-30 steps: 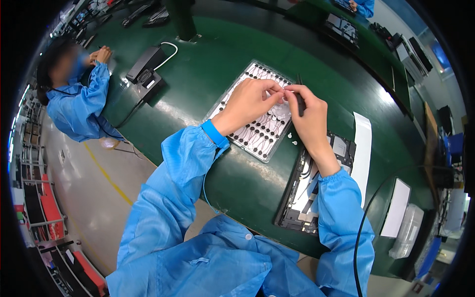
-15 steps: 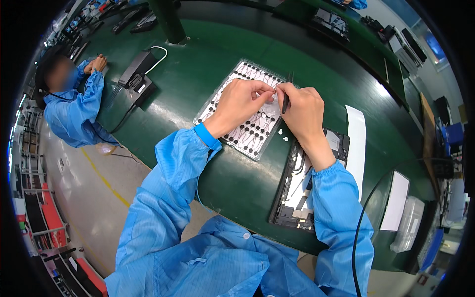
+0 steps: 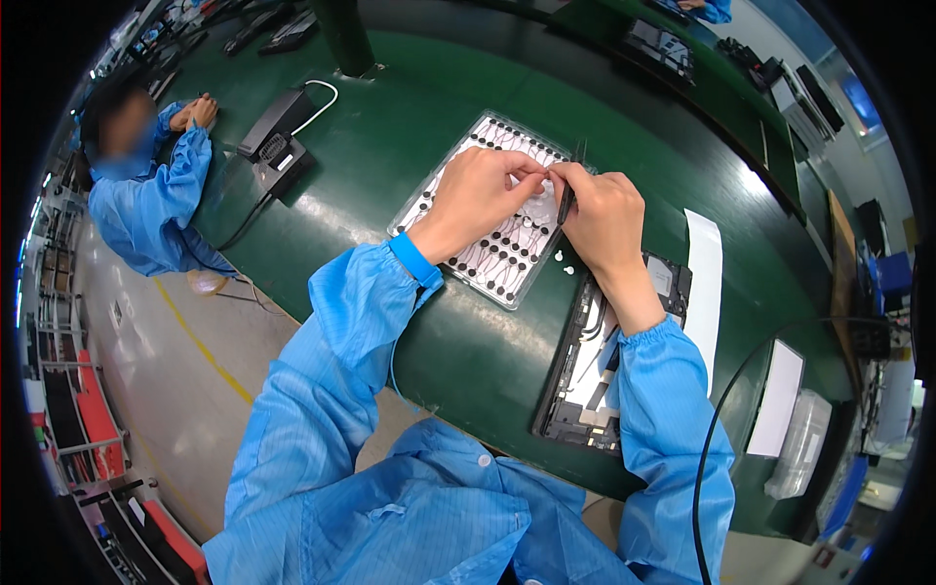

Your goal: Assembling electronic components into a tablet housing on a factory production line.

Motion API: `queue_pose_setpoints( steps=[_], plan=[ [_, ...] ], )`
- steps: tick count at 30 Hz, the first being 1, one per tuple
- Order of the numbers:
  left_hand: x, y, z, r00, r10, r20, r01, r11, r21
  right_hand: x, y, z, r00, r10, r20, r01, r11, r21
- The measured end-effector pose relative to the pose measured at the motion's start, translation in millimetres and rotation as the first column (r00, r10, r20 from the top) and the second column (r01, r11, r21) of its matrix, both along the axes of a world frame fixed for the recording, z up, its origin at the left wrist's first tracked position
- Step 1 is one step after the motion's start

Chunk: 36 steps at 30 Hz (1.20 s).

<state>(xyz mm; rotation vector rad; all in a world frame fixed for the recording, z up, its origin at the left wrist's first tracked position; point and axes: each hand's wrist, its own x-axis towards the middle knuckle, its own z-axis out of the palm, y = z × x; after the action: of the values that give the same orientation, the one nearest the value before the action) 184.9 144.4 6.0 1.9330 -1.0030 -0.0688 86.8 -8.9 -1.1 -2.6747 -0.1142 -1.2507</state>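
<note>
Over a clear tray [image 3: 509, 304], my left hand [image 3: 476, 200] and right hand [image 3: 606, 222] meet at the fingertips. The left thumb and forefinger are pinched together; whatever lies between them is too small to make out. Black tweezers [image 3: 565, 205] are held in my right hand, tips pointing away from me. Rows of small round black parts [image 3: 485, 255] with thin wires fill the tray, partly hidden by my hands. Two tiny white pieces [image 3: 569, 271] lie beside it. Under my right forearm sits an opened flat electronic device [image 3: 577, 395], its inner parts showing.
A white strip [image 3: 704, 258] lies right of the device, with a white sheet [image 3: 777, 398] and a clear plastic package [image 3: 799, 447] farther right. A black boxy unit [image 3: 281, 161] with cables stands left, near a seated co-worker [image 3: 146, 219]. A green post [image 3: 341, 39] rises behind.
The view has shifted slightly. My hands keep their pinch over the tray, with the fingertips drawn a little closer and the tweezers still in my right hand.
</note>
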Motion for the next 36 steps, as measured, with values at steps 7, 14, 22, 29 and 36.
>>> queue_pose_setpoints(
  steps=[7, 14, 22, 29, 36],
  plan=[
    [0.8, -2.1, -1.7, 0.999, -0.011, 0.048, 0.011, 1.000, 0.011, -0.1, -3.5, 0.5, 1.000, -0.013, -0.002, 0.013, 0.998, -0.056],
    [16.8, 6.9, 4.2, 0.990, 0.017, 0.140, -0.012, 0.999, -0.034, 2.8, -12.3, -6.8, 0.998, -0.003, -0.069, 0.008, 0.997, 0.081],
    [4.4, 0.4, 11.0, 0.967, 0.000, 0.253, 0.005, 1.000, -0.021, -3.7, -13.0, -0.4, 0.999, -0.008, -0.053, 0.019, 0.976, 0.215],
    [-4.3, -19.9, 0.0, 0.987, -0.137, -0.087, 0.107, 0.952, -0.286, -17.2, -29.8, -2.3, 1.000, 0.004, -0.019, 0.001, 0.964, 0.265],
    [-62.8, -60.2, 35.5, 0.851, -0.451, -0.267, 0.386, 0.884, -0.261, -101.1, -81.0, 40.1, 0.990, 0.107, -0.098, -0.096, 0.989, 0.111]
  ],
)
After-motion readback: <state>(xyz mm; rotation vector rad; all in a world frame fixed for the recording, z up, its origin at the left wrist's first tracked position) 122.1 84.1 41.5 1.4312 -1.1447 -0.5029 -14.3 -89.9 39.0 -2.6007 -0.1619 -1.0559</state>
